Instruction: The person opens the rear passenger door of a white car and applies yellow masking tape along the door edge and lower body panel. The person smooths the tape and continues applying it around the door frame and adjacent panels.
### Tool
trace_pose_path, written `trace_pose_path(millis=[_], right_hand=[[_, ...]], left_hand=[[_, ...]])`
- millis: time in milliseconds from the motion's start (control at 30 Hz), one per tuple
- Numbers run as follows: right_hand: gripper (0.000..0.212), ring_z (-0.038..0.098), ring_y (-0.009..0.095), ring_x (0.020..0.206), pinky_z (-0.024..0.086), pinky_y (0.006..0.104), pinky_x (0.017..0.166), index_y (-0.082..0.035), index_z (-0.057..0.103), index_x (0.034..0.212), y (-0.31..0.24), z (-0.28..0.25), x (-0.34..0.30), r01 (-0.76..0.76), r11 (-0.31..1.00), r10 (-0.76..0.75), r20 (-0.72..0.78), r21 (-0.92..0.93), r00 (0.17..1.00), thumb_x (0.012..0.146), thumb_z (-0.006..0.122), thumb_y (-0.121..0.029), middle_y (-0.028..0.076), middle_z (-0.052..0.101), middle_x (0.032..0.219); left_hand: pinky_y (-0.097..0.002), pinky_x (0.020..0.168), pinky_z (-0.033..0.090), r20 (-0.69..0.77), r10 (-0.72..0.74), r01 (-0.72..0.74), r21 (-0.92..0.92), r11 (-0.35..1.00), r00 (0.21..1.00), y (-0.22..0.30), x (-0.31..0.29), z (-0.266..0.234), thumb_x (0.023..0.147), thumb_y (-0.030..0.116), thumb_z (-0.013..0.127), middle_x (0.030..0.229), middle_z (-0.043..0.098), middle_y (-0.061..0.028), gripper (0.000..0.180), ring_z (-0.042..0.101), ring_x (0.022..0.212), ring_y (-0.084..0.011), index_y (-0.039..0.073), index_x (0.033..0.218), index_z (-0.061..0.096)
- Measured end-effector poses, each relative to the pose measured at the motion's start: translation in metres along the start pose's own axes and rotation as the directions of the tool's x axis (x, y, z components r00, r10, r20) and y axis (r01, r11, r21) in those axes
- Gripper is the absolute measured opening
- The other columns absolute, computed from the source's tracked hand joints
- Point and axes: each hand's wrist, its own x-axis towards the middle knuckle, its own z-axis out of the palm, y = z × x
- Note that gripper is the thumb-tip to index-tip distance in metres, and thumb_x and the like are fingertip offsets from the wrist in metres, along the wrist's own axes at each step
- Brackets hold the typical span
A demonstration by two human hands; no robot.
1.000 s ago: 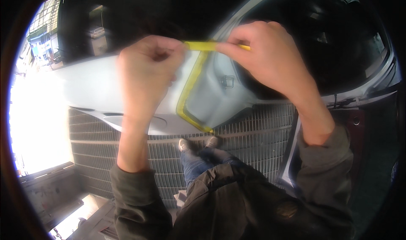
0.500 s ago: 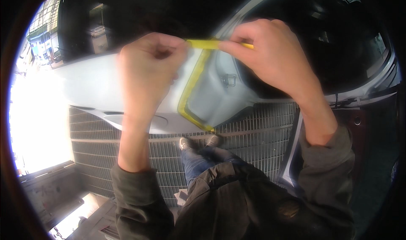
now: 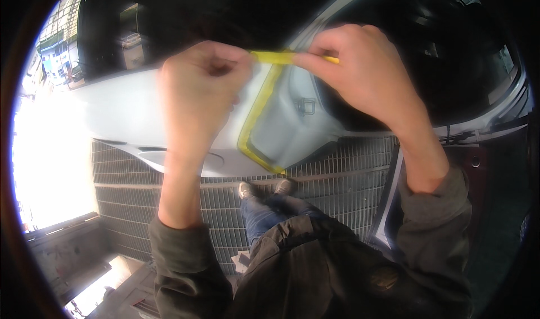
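Item 1: yellow tape strip, a short length stretched nearly level between two hands, in front of the upper part of the car body. Whether it touches the surface behind cannot be told from this angle.

Item 2: left hand, thumb and forefinger pinching the strip's left end; remaining fingers curled under, partly hidden.

Item 3: right hand, thumb and forefinger pressed together on the strip farther right, a bit of yellow showing past the grip. The two-ended hold seems meant to keep the strip straight and free of folds.

Item 4: yellow tape border, laid on the car, running down from behind the strip, bending at a lower corner, then slanting to a point near the floor. It follows the line between the white body panel and the greyer recess, presumably to mark off one from the other.

Item 5: metal latch loop, set in the recess, outside the border.

Item 6: grated floor, below the car; shoes planted close to the bodywork, apparently to bring both hands within easy reach.
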Motion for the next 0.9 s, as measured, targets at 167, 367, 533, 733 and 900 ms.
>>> trace_pose_path(millis=[167, 367, 533, 733, 900], right_hand=[[0.026, 0.071, 0.027, 0.061, 0.058, 0.0361, 0.064, -0.006, 0.081, 0.088, 0.005, 0.006, 0.001, 0.066, 0.998, -0.065, -0.085, 0.007, 0.994, 0.088, 0.078, -0.032, 0.01, 0.072, 0.066], [0.028, 0.072, 0.027, 0.062, 0.058, 0.0367, 0.064, -0.007, 0.081, 0.089, 0.003, 0.006, 0.003, 0.035, 0.999, -0.036, -0.06, -0.008, 0.998, 0.089, 0.077, -0.034, 0.01, 0.072, 0.068], [0.028, 0.073, 0.026, 0.066, 0.059, 0.0369, 0.066, -0.007, 0.082, 0.091, 0.001, 0.006, 0.003, 0.027, 1.0, -0.027, -0.042, -0.007, 0.999, 0.09, 0.076, -0.034, 0.011, 0.074, 0.071], [0.027, 0.073, 0.027, 0.067, 0.059, 0.0372, 0.067, -0.007, 0.082, 0.091, 0.003, 0.01, 0.002, 0.03, 1.0, -0.03, -0.061, -0.001, 0.998, 0.09, 0.075, -0.033, 0.011, 0.074, 0.073], [0.027, 0.073, 0.03, 0.067, 0.058, 0.0384, 0.066, -0.006, 0.081, 0.088, 0.008, 0.01, 0.002, 0.023, 0.998, -0.019, -0.071, 0.054, 0.997, 0.09, 0.075, -0.033, 0.012, 0.073, 0.071]], left_hand=[[-0.0195, 0.051, 0.046, -0.012, 0.012, -0.012, 0.013, 1.0, 1.0, -0.002, 0.0, 0.002, 0.088, 0.011, 0.078, 0.075, 0.073, -0.0046, 0.013, 0.059, 0.054, -0.0065, 0.0, 0.093, 0.077], [-0.0252, 0.058, 0.053, -0.018, 0.091, -0.086, 0.186, 0.979, 0.996, 0.001, 0.005, 0.0, 0.084, 0.013, 0.08, 0.077, 0.076, -0.0091, 0.014, 0.068, 0.06, -0.0141, 0.0, 0.09, 0.078], [-0.0228, 0.05, 0.047, -0.012, 0.172, -0.162, 0.28, 0.946, 0.985, 0.001, 0.007, -0.004, 0.085, 0.019, 0.083, 0.07, 0.073, -0.0079, 0.023, 0.061, 0.051, -0.0086, -0.003, 0.087, 0.076], [-0.0236, 0.051, 0.047, -0.084, 0.067, -0.038, 0.306, 0.951, 0.994, -0.008, 0.007, -0.02, 0.082, 0.027, 0.088, 0.069, 0.072, -0.0081, 0.031, 0.061, 0.051, -0.0103, -0.001, 0.082, 0.074], [-0.0222, 0.058, 0.052, -0.119, 0.205, -0.177, 0.215, 0.961, 0.971, -0.01, -0.004, 0.004, 0.083, 0.019, 0.088, 0.076, 0.075, -0.0027, 0.02, 0.067, 0.063, -0.0088, 0.004, 0.086, 0.075]])
